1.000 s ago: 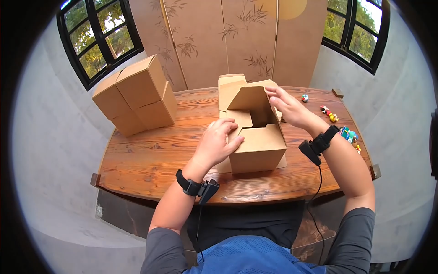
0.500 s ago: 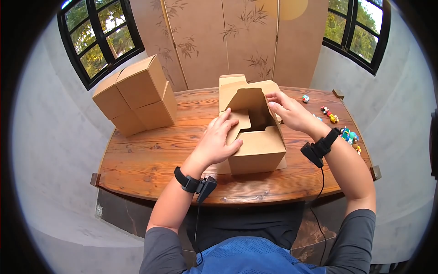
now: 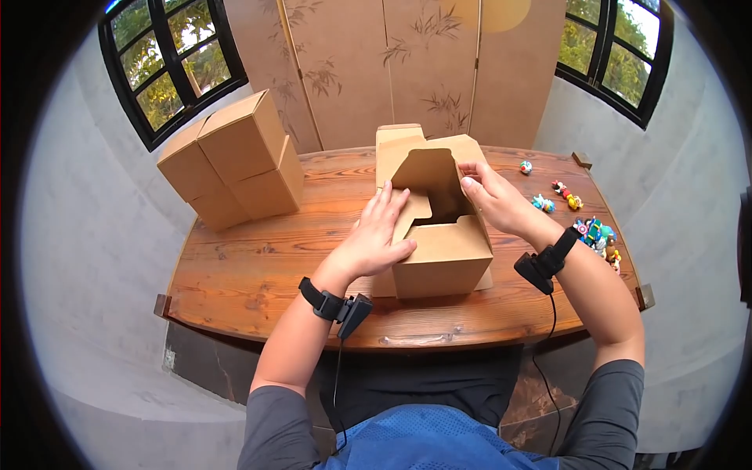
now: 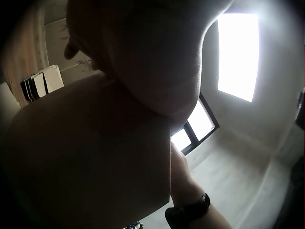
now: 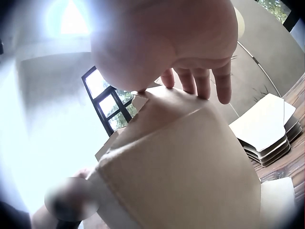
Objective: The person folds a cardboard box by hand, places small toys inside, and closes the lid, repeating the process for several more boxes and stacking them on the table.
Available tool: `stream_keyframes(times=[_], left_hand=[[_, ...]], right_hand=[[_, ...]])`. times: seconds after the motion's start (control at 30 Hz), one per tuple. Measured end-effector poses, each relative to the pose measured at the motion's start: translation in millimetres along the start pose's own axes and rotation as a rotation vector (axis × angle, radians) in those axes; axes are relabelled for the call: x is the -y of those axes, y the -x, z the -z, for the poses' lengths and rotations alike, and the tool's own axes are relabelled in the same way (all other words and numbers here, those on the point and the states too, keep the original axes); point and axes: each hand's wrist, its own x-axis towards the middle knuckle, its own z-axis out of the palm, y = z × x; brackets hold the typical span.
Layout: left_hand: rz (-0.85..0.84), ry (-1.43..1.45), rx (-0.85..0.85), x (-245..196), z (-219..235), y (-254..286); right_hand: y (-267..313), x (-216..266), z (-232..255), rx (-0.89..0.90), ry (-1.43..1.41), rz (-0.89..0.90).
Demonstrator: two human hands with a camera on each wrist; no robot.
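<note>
An opened cardboard box (image 3: 442,274) stands on the wooden table in front of me in the head view, its end flap (image 3: 427,168) raised at the far side. My left hand (image 3: 376,239) lies along its left side, fingers spread and nearly straight over the left flap. At the far right edge of the box is my right hand (image 3: 501,202), its fingertips against the cardboard. In the right wrist view the fingers (image 5: 202,83) of that hand extend down over the box's upper edge. The left wrist view shows the box wall (image 4: 95,157) dark beneath the palm.
A stack of closed boxes (image 3: 243,157) stands at the table's left. Flat cardboard pieces (image 3: 399,137) lie behind the opened box, seen as a pile (image 5: 267,126) in the right wrist view. Several small toy figures (image 3: 599,235) are at the table's right, near a small ball (image 3: 526,167).
My left hand has slid slightly up along the left flap, its fingers straighter. The right hand has lowered a little at the box's right edge. The raised flap tilts slightly differently.
</note>
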Motion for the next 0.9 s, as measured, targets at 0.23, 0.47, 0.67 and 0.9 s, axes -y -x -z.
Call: stream_keyframes(times=[0.23, 0.47, 0.67, 0.9], left_hand=[[0.097, -0.181, -0.018, -14.4, 15.3, -20.0], [-0.088, 0.296, -0.417, -9.8, -14.9, -42.5], [-0.039, 0.239, -0.179, -5.1, -8.8, -40.7], [-0.020, -0.048, -0.085, -17.6, -5.5, -40.5]], right_hand=[[10.6, -10.6, -17.4, 0.104, 0.416, 0.083], [14.0, -13.9, -28.4, -0.211, 0.177, 0.203], [10.4, -2.6, -11.4, 0.046, 0.548, 0.302], [-18.1, 45.0, 9.5, 0.402, 0.649, 0.020]])
